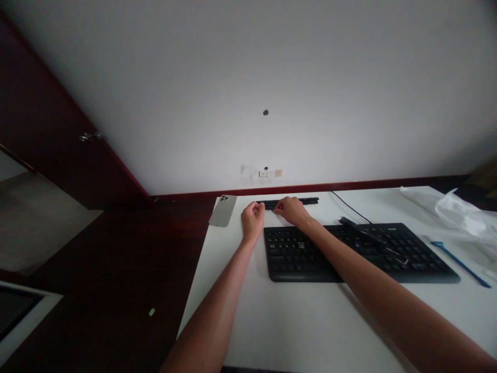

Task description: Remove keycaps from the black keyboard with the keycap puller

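Along the far edge of the white table (233, 321), at upper centre of the head view, lies a narrow black strip (301, 201), ribbed like a row of keycaps, though the detail is too small to be sure. Your left hand (252, 217) is curled closed, its fingertips (261, 206) bunched at the strip's left end; this view doesn't show whether they pinch it. Your right hand (291, 211) arches over the strip's middle, fingers bent down onto it, the grip hidden behind the knuckles. The strip looks light and fairly stiff, but thin enough to snap if bent, and smooth plastic may slip, so it seems best held by both ends or along its long edges. Nearer you sits a black computer keyboard (287, 254), with a black cable (349, 221) across its upper right. Left of your hands lies a phone (223, 211), face down; a white plastic bag (464, 215) and a blue plastic stick (460, 263) sit at the right of the frame.
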`<state>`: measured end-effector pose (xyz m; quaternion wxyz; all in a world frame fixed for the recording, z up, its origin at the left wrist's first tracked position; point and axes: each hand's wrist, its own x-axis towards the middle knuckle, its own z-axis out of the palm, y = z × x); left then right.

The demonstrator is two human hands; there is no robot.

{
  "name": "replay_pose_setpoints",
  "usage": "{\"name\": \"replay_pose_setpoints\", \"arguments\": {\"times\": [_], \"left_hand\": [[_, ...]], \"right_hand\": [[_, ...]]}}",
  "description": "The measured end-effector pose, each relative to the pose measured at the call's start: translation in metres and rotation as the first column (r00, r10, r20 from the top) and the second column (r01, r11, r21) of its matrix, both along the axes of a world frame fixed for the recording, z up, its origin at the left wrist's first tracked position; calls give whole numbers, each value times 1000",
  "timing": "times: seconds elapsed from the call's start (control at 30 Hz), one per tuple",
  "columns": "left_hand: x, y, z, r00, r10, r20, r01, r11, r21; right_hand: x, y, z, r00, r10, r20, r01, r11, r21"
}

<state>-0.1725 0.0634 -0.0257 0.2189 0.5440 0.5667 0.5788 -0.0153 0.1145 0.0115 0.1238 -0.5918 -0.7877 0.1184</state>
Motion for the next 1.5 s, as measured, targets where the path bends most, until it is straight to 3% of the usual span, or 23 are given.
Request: {"name": "replay_pose_setpoints", "arguments": {"times": [0.2, 0.33, 0.4, 0.47, 0.57, 0.7, 0.83, 1.0, 1.1, 1.2, 1.5], "left_hand": [[0, 0, 0, 1000, -3, -3, 3, 1000, -4], [-1, -1, 1, 1000, -2, 3, 2, 1000, -3], [0, -1, 2, 1000, 6, 3, -6, 1000, -3], [0, -1, 2, 1000, 8, 1, -8, 1000, -7], [1, -1, 2, 1000, 0, 0, 0, 1000, -13], [0, -1, 0, 1000, -5, 4, 5, 1000, -13], [0, -2, 1, 1000, -9, -4, 9, 1000, -2], [0, -1, 1, 1000, -4, -13, 4, 1000, -11], [0, -2, 1, 1000, 0, -17, 0, 1000, -6], [0, -2, 2, 1000, 4, -13, -4, 1000, 0], [0, 0, 0, 1000, -2, -1, 2, 1000, 5]], "right_hand": [[-5, 1, -1, 1000, -14, 2, 14, 1000, 10], [3, -5, 8, 1000, -2, 2, 2, 1000, 6], [16, -13, 16, 999, 46, -12, -46, 999, 14], [33, -25, 26, 982, 175, -66, -174, 984, 30], [60, -46, 37, 938, 316, -143, -325, 944, -51], [79, -75, 40, 910, 392, -136, -411, 896, -171], [79, -89, 39, 893, 422, -159, -444, 884, -148], [76, -59, 34, 901, 319, -296, -369, 920, -131], [72, -30, 23, 953, 214, -213, -246, 959, -141], [65, -10, 12, 969, 187, -160, -216, 958, -189], [65, -11, 11, 992, 99, -72, -108, 987, -120]]}}
